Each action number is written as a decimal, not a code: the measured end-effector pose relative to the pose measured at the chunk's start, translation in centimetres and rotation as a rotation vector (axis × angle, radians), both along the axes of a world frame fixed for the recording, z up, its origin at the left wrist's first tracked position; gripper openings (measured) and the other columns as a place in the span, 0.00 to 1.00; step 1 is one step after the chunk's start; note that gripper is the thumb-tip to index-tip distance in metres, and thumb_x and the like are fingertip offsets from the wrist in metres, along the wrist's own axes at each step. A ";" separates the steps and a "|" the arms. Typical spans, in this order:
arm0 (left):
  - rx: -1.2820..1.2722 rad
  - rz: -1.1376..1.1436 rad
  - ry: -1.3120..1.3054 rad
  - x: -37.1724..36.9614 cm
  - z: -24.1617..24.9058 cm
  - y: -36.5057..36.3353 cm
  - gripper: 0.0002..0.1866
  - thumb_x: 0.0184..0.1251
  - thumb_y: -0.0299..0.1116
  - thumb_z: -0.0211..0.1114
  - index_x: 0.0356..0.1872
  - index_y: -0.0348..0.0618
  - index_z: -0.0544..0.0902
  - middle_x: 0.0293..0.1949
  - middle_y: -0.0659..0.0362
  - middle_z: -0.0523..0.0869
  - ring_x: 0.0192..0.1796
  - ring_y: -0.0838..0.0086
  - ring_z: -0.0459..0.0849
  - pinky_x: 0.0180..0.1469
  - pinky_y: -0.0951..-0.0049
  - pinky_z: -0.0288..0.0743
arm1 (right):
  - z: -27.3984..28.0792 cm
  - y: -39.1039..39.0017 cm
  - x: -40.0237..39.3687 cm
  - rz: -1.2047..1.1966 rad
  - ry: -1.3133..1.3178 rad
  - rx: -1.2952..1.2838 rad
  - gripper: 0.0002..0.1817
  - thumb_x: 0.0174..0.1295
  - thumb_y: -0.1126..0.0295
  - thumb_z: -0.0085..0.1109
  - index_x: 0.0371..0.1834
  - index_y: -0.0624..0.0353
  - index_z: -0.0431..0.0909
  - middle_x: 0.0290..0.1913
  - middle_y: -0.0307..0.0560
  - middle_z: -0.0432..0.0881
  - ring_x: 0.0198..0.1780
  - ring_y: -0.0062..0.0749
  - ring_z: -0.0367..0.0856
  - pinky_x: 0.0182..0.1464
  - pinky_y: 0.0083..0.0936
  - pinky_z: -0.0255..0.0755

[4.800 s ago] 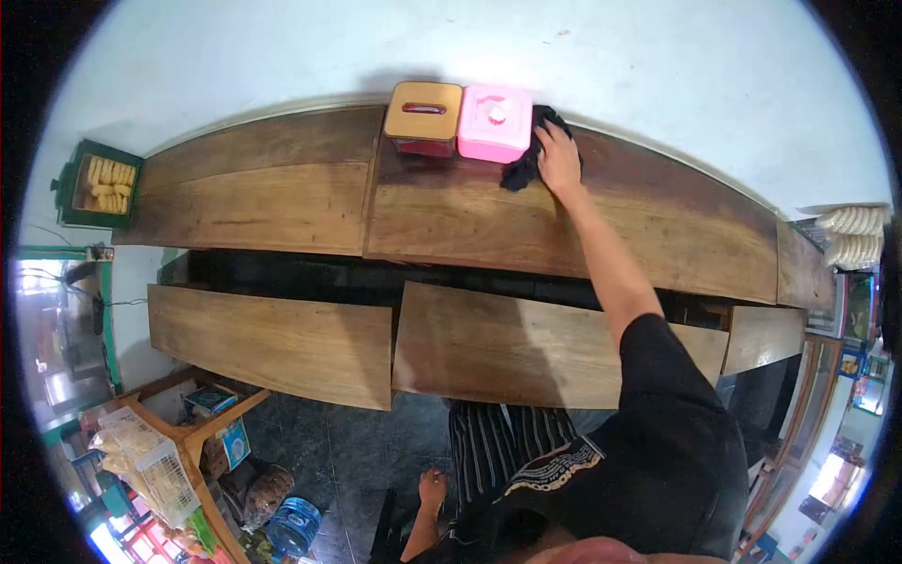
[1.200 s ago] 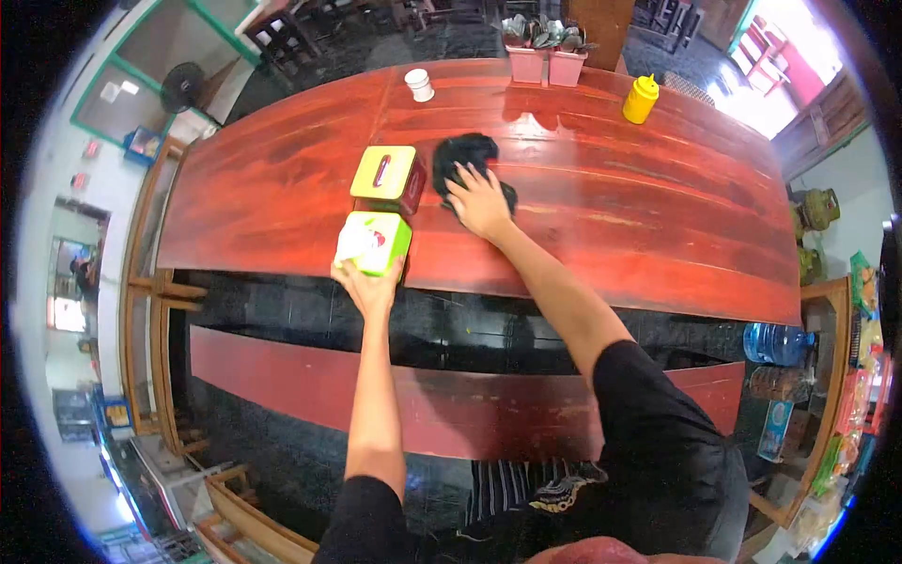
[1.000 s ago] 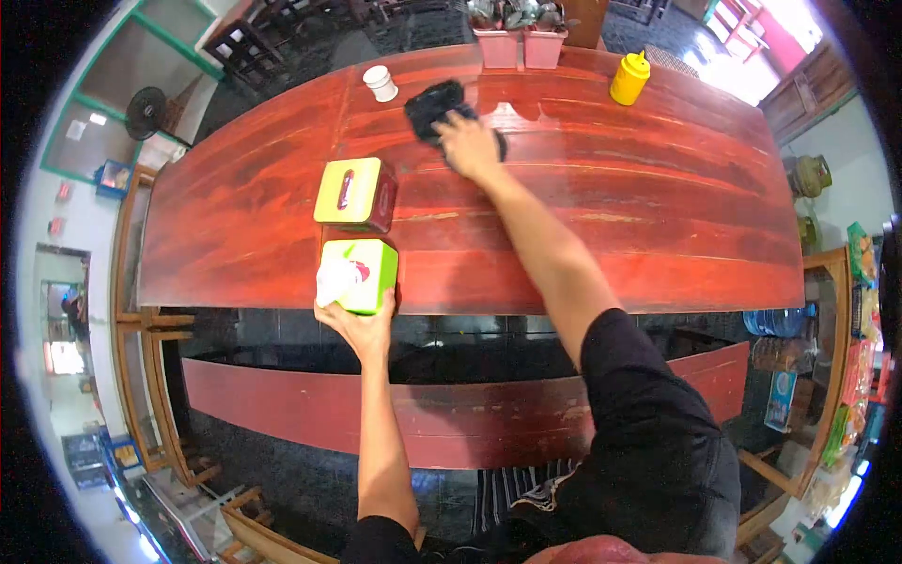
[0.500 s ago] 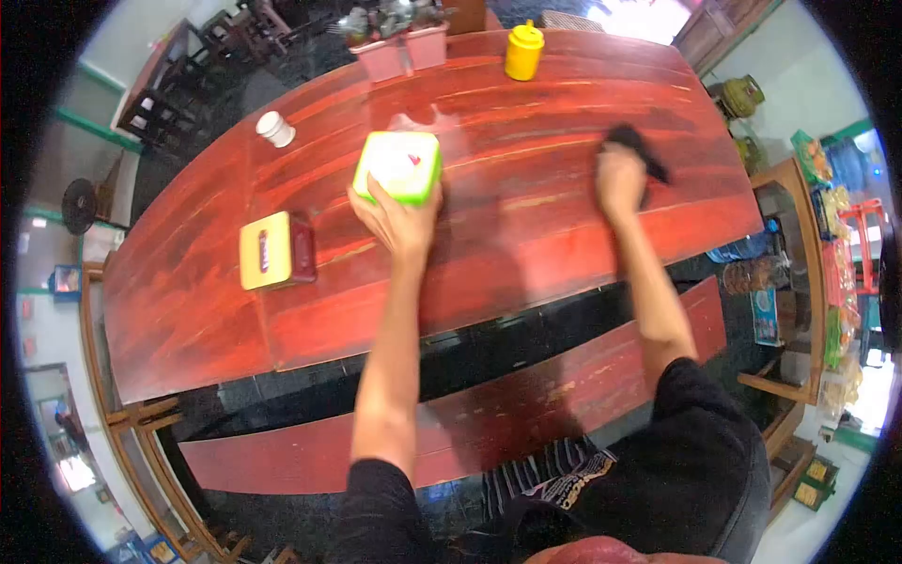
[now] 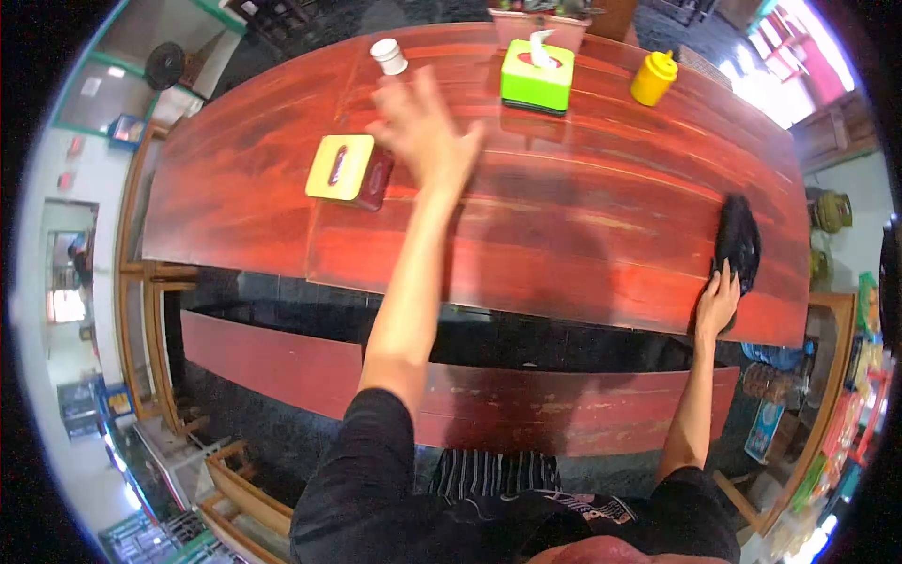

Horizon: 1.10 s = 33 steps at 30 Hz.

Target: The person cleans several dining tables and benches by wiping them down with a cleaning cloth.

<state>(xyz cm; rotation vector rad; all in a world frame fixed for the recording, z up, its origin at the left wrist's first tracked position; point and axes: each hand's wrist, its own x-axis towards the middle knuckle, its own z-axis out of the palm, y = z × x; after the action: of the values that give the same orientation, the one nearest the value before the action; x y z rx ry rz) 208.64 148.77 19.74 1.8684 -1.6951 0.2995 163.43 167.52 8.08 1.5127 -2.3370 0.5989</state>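
Note:
My left hand (image 5: 427,136), a little smeared by motion, is above the red wooden table (image 5: 225,207) with fingers spread and nothing in it. Just left of it sits a tissue box (image 5: 338,171) with a yellow top and maroon sides. A white lidded container (image 5: 389,57) stands beyond the fingertips. At the table's near right corner, my right hand (image 5: 719,299) presses on a bunched black cloth (image 5: 739,235), fingers over its near end. A lime-green tissue box (image 5: 536,92), a white tissue poking out, rests toward the back.
A yellow squeeze bottle (image 5: 655,80) stands near the far edge, right of the green box. Behind that box is a pink planter (image 5: 537,33). A red bench (image 5: 564,399) runs along the table's near side. A wooden-framed display case (image 5: 827,376) is on the right.
My left hand has let go of the green tissue box and moved left toward the yellow-topped one. My right hand has drawn the black cloth toward the near right edge. The view has shifted.

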 end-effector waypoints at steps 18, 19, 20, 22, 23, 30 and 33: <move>0.060 0.010 0.511 7.1 -4.6 -6.1 0.56 0.32 0.52 0.80 0.67 0.43 0.63 0.58 0.40 0.64 0.59 0.50 0.68 0.63 0.59 0.65 | 1.9 -8.7 33.3 0.947 -0.217 0.033 0.16 0.57 0.74 0.53 0.48 0.56 0.81 0.51 0.54 0.80 0.55 0.47 0.75 0.57 0.42 0.66; 0.035 -0.007 0.499 6.5 -6.0 -7.9 0.58 0.32 0.52 0.80 0.68 0.43 0.59 0.58 0.40 0.60 0.60 0.47 0.66 0.62 0.57 0.67 | 1.4 -8.8 32.0 0.790 -0.205 -0.016 0.16 0.57 0.74 0.54 0.50 0.57 0.81 0.53 0.57 0.78 0.57 0.49 0.74 0.57 0.43 0.66; 0.031 0.013 0.507 5.5 -6.6 -8.6 0.58 0.32 0.52 0.80 0.68 0.42 0.58 0.57 0.39 0.60 0.60 0.46 0.65 0.63 0.55 0.66 | 1.1 -8.6 31.5 0.629 -0.189 -0.063 0.17 0.57 0.74 0.55 0.51 0.58 0.80 0.55 0.60 0.77 0.58 0.51 0.74 0.58 0.43 0.65; 0.099 0.014 0.550 4.4 -6.8 -9.3 0.63 0.33 0.55 0.80 0.70 0.43 0.51 0.60 0.36 0.56 0.62 0.39 0.62 0.65 0.49 0.61 | 0.9 -8.0 33.9 0.621 -0.116 -0.020 0.20 0.56 0.73 0.57 0.55 0.59 0.78 0.58 0.63 0.75 0.61 0.54 0.72 0.59 0.43 0.65; 0.160 -0.007 0.537 4.3 -6.9 -9.6 0.64 0.33 0.55 0.80 0.71 0.44 0.50 0.64 0.34 0.52 0.65 0.37 0.58 0.67 0.48 0.58 | 1.2 -7.9 36.0 0.709 -0.163 0.013 0.19 0.57 0.73 0.58 0.54 0.60 0.78 0.58 0.64 0.74 0.61 0.55 0.72 0.59 0.43 0.65; -0.311 0.015 0.542 13.2 -0.8 4.7 0.47 0.49 0.46 0.75 0.67 0.35 0.62 0.68 0.37 0.55 0.71 0.45 0.55 0.72 0.52 0.50 | -0.1 -16.8 56.4 1.106 -0.345 -0.232 0.17 0.60 0.66 0.54 0.51 0.60 0.77 0.53 0.55 0.77 0.56 0.49 0.74 0.55 0.42 0.67; -0.451 0.168 0.748 18.5 1.6 17.0 0.26 0.64 0.27 0.63 0.61 0.35 0.65 0.65 0.48 0.60 0.66 0.58 0.65 0.64 0.58 0.66 | 0.3 -16.9 68.1 1.063 -0.117 -0.138 0.15 0.61 0.64 0.49 0.47 0.58 0.79 0.56 0.54 0.77 0.58 0.46 0.73 0.53 0.43 0.68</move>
<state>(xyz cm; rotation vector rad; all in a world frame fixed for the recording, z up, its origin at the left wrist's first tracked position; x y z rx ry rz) 227.18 165.73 21.35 1.5094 -0.8811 0.0240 231.51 150.63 8.42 2.6241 -1.3280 1.0474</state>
